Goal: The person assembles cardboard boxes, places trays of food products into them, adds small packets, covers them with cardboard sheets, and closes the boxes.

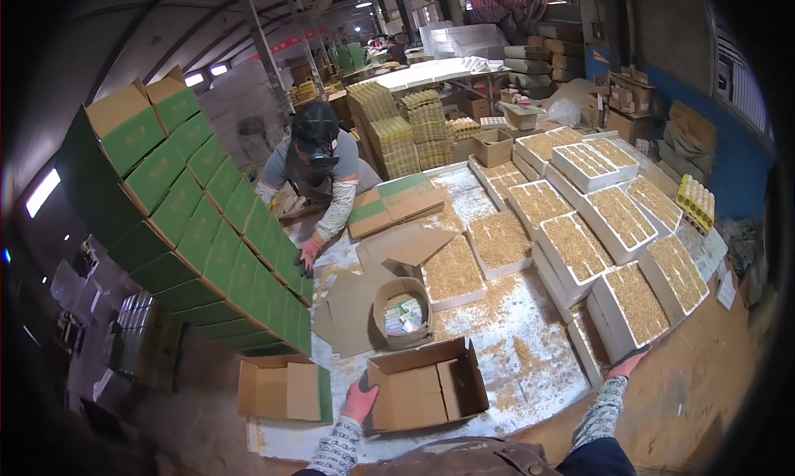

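My left hand [360, 400], in a pink and dark work glove, grips the left wall of an open cardboard box [406, 393] on the table in front of me. No contents show inside this box. At the right, my gloved right hand [629, 364] holds the near lower edge of a white foam box [617, 323] filled with tan, sawdust-like material. Its fingertips are partly hidden against the box. Left of my left hand stands another open cardboard box [281, 389] with a green side. A round tub [402, 314] holding small packets sits just beyond the cardboard box.
Green cartons [199, 219] are stacked high at the left. A co-worker [319, 161] leans over the table behind them, a gloved hand at the stack. More filled foam boxes [538, 203] cover the right side. Flattened cardboard [356, 302] and egg trays [397, 128] lie farther back.
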`<control>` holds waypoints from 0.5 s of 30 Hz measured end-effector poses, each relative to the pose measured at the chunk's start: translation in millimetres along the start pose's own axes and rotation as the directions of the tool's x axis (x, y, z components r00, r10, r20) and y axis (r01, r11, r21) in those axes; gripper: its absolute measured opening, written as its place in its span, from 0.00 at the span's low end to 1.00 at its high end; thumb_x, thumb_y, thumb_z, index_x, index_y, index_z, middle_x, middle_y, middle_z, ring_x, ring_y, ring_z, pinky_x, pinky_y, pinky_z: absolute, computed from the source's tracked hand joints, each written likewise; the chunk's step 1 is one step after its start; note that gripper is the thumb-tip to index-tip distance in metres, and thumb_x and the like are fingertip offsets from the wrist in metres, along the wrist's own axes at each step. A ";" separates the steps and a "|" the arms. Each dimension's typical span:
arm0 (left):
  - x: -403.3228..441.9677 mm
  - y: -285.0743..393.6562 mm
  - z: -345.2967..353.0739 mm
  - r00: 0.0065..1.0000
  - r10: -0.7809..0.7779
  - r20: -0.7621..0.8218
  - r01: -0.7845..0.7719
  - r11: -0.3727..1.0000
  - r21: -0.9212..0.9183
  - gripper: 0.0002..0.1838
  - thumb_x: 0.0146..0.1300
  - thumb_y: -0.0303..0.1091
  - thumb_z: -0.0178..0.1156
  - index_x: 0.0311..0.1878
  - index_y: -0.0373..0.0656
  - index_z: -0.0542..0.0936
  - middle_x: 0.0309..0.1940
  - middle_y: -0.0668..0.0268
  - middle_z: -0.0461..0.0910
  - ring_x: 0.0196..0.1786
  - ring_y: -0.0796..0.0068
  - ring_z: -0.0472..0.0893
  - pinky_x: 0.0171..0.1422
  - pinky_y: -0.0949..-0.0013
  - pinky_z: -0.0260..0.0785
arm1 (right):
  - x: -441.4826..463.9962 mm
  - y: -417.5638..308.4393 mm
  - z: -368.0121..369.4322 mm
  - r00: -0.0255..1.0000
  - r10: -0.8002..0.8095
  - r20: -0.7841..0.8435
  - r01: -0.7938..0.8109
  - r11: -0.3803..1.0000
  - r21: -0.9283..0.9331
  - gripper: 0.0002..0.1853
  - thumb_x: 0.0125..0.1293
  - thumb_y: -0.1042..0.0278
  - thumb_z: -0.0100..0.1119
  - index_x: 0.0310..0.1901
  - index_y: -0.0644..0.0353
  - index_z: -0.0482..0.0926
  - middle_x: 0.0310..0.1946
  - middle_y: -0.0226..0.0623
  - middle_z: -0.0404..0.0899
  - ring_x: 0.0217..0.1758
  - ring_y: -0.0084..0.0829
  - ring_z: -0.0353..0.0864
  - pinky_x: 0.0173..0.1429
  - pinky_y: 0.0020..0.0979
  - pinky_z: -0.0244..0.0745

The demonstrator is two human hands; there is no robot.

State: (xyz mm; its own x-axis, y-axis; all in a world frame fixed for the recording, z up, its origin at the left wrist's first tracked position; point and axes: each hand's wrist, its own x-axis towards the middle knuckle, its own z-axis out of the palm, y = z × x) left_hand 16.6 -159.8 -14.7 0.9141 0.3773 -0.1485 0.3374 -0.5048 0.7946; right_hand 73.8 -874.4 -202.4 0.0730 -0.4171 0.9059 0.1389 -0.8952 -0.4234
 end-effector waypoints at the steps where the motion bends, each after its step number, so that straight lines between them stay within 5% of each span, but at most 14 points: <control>1: 1.6 0.5 -1.3 0.999 0.001 0.043 0.000 1.000 -0.022 0.23 0.50 0.38 0.64 0.49 0.37 0.76 0.42 0.52 0.79 0.47 0.55 0.78 0.52 0.62 0.69 | -7.1 5.8 4.7 0.991 0.131 -0.023 -0.130 0.991 0.023 0.27 0.71 0.55 0.34 0.69 0.56 0.52 0.69 0.37 0.50 0.72 0.39 0.46 0.71 0.47 0.42; 3: 10.2 -20.4 2.8 0.998 0.024 0.049 -0.023 0.999 -0.026 0.24 0.50 0.38 0.64 0.50 0.38 0.76 0.44 0.51 0.79 0.49 0.55 0.77 0.53 0.61 0.68 | 24.9 -37.0 15.8 0.901 0.425 -0.086 -0.425 0.905 0.023 0.29 0.70 0.52 0.35 0.69 0.54 0.50 0.70 0.37 0.49 0.73 0.37 0.46 0.72 0.46 0.40; 6: 26.4 -84.6 22.8 0.998 0.062 -0.028 -0.063 0.998 -0.020 0.26 0.50 0.40 0.64 0.52 0.38 0.74 0.46 0.51 0.77 0.51 0.56 0.76 0.55 0.61 0.67 | 124.0 -146.4 8.6 0.606 0.795 -0.008 -0.786 0.601 0.145 0.32 0.70 0.48 0.36 0.70 0.52 0.46 0.70 0.38 0.47 0.73 0.36 0.45 0.73 0.43 0.38; 8: 26.8 -95.0 26.6 0.997 0.066 -0.039 -0.069 0.994 -0.086 0.27 0.50 0.41 0.65 0.52 0.38 0.73 0.47 0.51 0.76 0.53 0.57 0.75 0.56 0.61 0.67 | 128.7 -98.7 5.5 0.166 0.937 0.306 -0.985 0.144 0.094 0.37 0.63 0.48 0.52 0.68 0.56 0.51 0.67 0.41 0.52 0.68 0.45 0.53 0.65 0.55 0.53; 10: 10.5 -58.2 18.5 0.995 0.006 -0.097 -0.010 0.999 -0.037 0.26 0.50 0.41 0.65 0.51 0.37 0.74 0.47 0.50 0.77 0.52 0.57 0.75 0.55 0.61 0.67 | 152.5 -98.0 -7.6 -0.137 0.946 0.294 -0.967 -0.063 -0.248 0.40 0.58 0.49 0.60 0.66 0.57 0.53 0.65 0.43 0.55 0.66 0.50 0.55 0.58 0.62 0.59; 11: 7.7 -41.9 14.6 0.992 -0.019 -0.125 0.017 1.000 -0.016 0.26 0.49 0.40 0.65 0.50 0.37 0.75 0.46 0.50 0.77 0.52 0.57 0.75 0.55 0.61 0.67 | 147.7 -105.4 -13.0 -0.005 0.961 0.277 -0.992 0.029 -0.120 0.41 0.52 0.53 0.67 0.64 0.56 0.56 0.62 0.45 0.59 0.63 0.56 0.58 0.47 0.67 0.65; 14: 16.6 -39.4 9.3 0.999 0.021 0.030 -0.015 0.981 -0.191 0.25 0.49 0.41 0.66 0.48 0.36 0.76 0.44 0.50 0.78 0.50 0.56 0.76 0.53 0.61 0.68 | 135.9 -99.1 -30.9 0.046 0.901 0.432 -0.992 0.093 -0.088 0.40 0.53 0.57 0.66 0.65 0.53 0.56 0.59 0.45 0.63 0.62 0.53 0.60 0.46 0.62 0.69; 15: 12.1 -35.3 8.8 1.000 -0.007 0.018 0.011 0.983 -0.185 0.25 0.49 0.41 0.66 0.47 0.36 0.76 0.43 0.50 0.78 0.49 0.55 0.77 0.52 0.62 0.68 | 135.4 -117.7 -40.6 0.008 0.914 0.407 -0.999 0.021 -0.028 0.37 0.53 0.61 0.66 0.63 0.52 0.59 0.56 0.42 0.66 0.58 0.46 0.66 0.46 0.54 0.73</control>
State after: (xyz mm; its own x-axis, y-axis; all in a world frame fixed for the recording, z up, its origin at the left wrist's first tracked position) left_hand 17.6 -144.2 -49.7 0.9154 0.3674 -0.1648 0.2998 -0.3487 0.8880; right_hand 27.3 -831.9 -29.6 0.5291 -0.7576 -0.3823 -0.0973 0.3934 -0.9142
